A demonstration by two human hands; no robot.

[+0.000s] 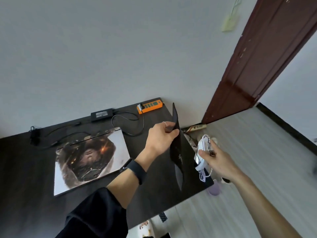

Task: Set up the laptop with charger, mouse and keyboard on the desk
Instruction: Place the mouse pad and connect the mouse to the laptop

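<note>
Left hand (161,136) pinching black mouse pad (177,157) near upper edge, remainder hanging edge-on over desk (154,194); right hand (216,160) gripping white mouse (200,158), just beside pad.

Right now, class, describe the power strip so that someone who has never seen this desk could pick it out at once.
Start at the dark desk and follow its far edge along the grey wall toward the right corner. There lies the power strip, right of the black charger brick, with a plug in its left end. It alone on the desk is bright orange.
</note>
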